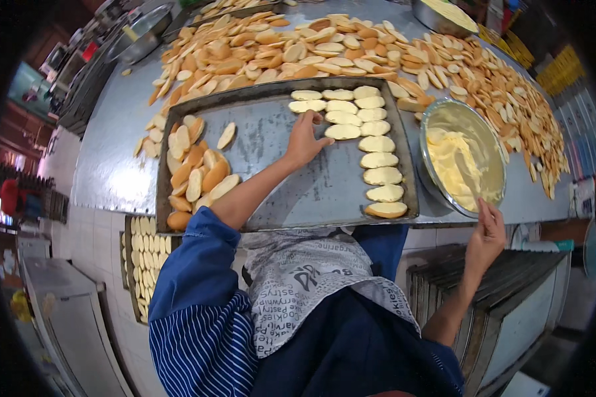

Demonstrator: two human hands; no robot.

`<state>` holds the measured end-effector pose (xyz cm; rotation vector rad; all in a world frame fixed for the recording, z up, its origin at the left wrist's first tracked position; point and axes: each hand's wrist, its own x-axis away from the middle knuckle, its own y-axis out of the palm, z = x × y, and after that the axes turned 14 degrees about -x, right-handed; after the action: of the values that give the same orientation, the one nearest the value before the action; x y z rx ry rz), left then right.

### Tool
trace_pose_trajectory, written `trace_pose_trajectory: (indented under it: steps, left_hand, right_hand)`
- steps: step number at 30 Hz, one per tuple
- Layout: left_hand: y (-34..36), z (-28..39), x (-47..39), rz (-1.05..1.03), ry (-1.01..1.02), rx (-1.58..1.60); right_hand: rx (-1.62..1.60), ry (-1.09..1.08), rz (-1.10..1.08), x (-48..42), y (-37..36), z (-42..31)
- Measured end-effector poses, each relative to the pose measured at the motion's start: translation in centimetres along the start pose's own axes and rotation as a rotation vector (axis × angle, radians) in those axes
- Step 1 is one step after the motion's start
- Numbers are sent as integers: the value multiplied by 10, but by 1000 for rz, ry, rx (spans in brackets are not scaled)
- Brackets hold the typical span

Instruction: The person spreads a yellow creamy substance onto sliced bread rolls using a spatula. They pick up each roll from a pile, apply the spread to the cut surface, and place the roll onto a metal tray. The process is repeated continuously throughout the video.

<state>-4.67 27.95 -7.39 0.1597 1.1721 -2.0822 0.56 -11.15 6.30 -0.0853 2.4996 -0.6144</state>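
A dark metal baking tray (288,230) lies at the table's near edge. Rows of bread slices coated in pale yellow cream (383,160) fill its right side; plain bread slices (194,183) are heaped at its left. My left hand (305,139) is over the tray, its fingertips at a coated slice (307,106) in the second row; whether they grip it is not clear. On the right, my right hand (487,226) holds the handle of a spreading utensil (468,173), whose blade is in the yellow cream (444,146) inside a metal bowl (423,154).
A large pile of sliced bread (278,49) spreads across the metal table (114,144) behind the tray. Another metal bowl (144,42) stands at the far left, and a filled one (444,17) at the far right. Below the table are trays of coated slices (146,258) and stacked trays (477,293).
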Motion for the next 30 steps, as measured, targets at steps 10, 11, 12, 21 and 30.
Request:
trace_pose_trajectory:
  steps: [10, 11, 12, 21, 30]
  left_hand:
    - [-142, -125, -5, 161, -84, -889]
    - [-156, -149, -5, 67, -187, -1056]
    - [-167, -170, -2, -32, -291, -1216]
    - [-183, -179, -8, 44, -173, -1205]
    - [-134, -42, -17, -195, -241, 317]
  right_hand:
    - [507, 32, -468, -49, 3, 4]
    - [469, 42, -504, -53, 7, 2]
    - [433, 54, -539, -57, 11, 1]
    - [-53, 409, -436, -73, -4, 42]
    - [-402, 628, -293, -55, -10, 35]
